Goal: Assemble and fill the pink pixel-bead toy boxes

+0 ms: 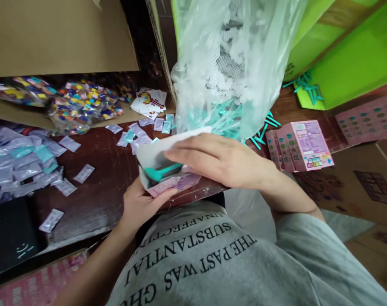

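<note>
While the left hand grips a small open box from below, thumb pressed along its pink printed side, the right hand lies over the box's top with its fingers closed on a teal tool whose rounded end sits inside the opening. The box is held just above the near edge of the tabletop, close to the person's chest; its inside is plain pale grey-white, its raised flap is white, and its outer face is pink and lilac with small print. The tool is a slim, solid teal plastic piece, mostly hidden under the fingers. The tabletop is dark reddish-brown and scattered with small lilac and teal sachets, heaped thickly at the left. Behind them lie clear bags of multicoloured beads and a few pattern cards. A large translucent plastic bag stands just behind the hands, holding white mesh pieces and more teal tools. To the right rest closed pink boxes, loose teal tools, a bright green carton and brown cardboard.
</note>
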`<act>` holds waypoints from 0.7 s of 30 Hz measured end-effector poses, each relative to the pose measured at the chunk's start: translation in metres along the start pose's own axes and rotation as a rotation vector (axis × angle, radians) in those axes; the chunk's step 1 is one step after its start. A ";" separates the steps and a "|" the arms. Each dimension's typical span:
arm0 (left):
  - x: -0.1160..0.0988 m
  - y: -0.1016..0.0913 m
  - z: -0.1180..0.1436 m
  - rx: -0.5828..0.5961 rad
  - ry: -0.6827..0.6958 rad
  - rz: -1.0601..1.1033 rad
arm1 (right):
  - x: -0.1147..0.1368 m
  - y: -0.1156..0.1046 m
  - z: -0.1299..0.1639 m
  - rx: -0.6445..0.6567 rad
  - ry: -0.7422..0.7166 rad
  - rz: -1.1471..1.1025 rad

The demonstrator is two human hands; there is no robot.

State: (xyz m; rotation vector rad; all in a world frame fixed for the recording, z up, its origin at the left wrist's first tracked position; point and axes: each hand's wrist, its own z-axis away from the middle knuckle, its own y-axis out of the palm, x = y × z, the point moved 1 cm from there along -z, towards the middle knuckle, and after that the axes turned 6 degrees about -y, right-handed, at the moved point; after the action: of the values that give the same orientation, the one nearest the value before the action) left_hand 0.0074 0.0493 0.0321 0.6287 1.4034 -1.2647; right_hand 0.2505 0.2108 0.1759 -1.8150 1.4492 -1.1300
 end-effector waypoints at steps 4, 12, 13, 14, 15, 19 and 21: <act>-0.002 -0.004 0.003 -0.170 0.021 -0.004 | -0.015 0.017 -0.017 -0.126 0.029 -0.021; -0.001 -0.007 0.004 -0.126 0.021 0.005 | -0.009 0.040 -0.019 -0.017 0.036 0.019; 0.001 -0.007 0.003 -0.115 0.033 -0.003 | -0.011 0.032 -0.023 0.025 0.026 -0.008; 0.003 -0.007 0.002 -0.101 0.049 -0.015 | -0.012 0.022 -0.026 0.085 0.016 -0.027; 0.005 -0.008 0.001 -0.088 0.068 -0.029 | -0.014 0.013 -0.031 0.159 0.008 -0.039; 0.010 -0.007 -0.001 -0.081 0.119 -0.063 | -0.016 -0.002 -0.045 0.509 -0.006 -0.130; 0.008 -0.006 -0.002 -0.080 0.121 -0.061 | -0.014 0.005 -0.045 0.638 0.036 -0.194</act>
State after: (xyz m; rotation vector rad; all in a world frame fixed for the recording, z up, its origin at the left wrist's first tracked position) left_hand -0.0002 0.0470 0.0264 0.6205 1.5749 -1.2288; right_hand 0.2078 0.2268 0.1900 -1.4908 0.7973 -1.5134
